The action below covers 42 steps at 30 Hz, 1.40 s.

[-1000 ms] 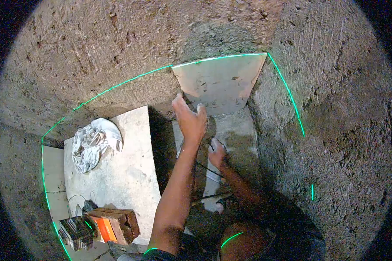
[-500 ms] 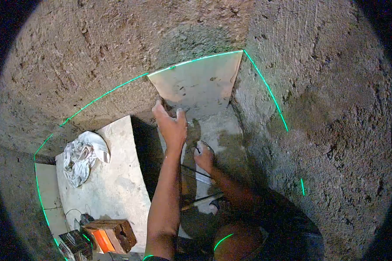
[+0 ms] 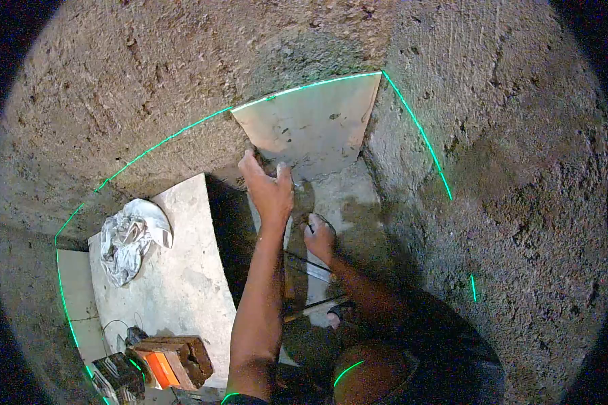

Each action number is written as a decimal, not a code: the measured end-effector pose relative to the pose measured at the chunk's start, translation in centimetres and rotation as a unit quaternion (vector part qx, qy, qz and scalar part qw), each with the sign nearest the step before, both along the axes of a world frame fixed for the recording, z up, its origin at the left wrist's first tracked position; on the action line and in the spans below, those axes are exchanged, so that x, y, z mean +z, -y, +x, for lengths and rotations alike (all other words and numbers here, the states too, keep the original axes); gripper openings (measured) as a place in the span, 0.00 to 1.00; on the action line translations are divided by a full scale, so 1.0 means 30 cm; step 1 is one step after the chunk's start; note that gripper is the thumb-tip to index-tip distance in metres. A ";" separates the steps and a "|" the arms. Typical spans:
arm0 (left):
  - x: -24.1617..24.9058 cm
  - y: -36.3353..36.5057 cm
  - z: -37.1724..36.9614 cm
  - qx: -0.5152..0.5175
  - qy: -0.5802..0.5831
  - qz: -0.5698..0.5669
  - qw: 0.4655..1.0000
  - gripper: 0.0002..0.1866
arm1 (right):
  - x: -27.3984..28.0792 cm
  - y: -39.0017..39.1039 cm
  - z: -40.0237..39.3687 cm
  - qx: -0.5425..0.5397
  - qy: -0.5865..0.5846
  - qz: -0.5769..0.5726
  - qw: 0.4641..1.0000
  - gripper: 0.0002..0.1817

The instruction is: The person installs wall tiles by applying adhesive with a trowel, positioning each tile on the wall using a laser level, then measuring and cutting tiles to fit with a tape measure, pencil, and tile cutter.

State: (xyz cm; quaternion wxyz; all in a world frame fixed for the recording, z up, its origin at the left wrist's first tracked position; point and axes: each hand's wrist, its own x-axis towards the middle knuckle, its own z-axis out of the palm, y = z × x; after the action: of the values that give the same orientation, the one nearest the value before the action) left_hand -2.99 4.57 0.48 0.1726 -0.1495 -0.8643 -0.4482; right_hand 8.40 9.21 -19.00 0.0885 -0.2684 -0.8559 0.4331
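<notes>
Rough plastered corner, left hand (image 3: 269,192) fingers touching wall tile (image 3: 309,120) bottom edge

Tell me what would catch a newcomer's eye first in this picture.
The bright green laser line sweeps across the rough wall and along the top edge of a pale tile set in the corner. The left hand presses at the tile's lower edge, the right hand just below. A crumpled white cloth lies at left.
</notes>
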 end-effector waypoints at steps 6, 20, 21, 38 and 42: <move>-0.002 -0.005 0.002 0.010 -0.008 0.002 1.000 0.36 | 0.089 0.003 0.017 -0.024 0.005 -0.036 0.999 0.25; 0.006 0.012 -0.008 -0.002 -0.014 0.005 1.000 0.34 | -0.080 0.007 0.002 -0.021 -0.137 0.057 0.989 0.22; 0.006 0.014 -0.009 -0.009 -0.011 0.008 1.000 0.33 | -0.067 0.011 0.002 -0.031 -0.146 0.052 0.987 0.22; 0.021 0.007 0.008 -0.005 0.018 0.019 1.000 0.35 | -0.235 0.181 0.176 0.133 -0.002 -0.104 0.986 0.25; 0.041 0.017 0.008 -0.027 0.027 0.039 0.998 0.36 | -0.075 0.156 0.055 0.134 -0.084 -0.120 0.980 0.24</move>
State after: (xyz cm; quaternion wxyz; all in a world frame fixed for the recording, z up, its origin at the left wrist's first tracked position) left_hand -2.76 4.05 1.71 0.1425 -0.1537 -0.8461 -0.4901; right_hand 10.05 4.53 -21.24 0.0687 -0.1227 -0.8151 0.5620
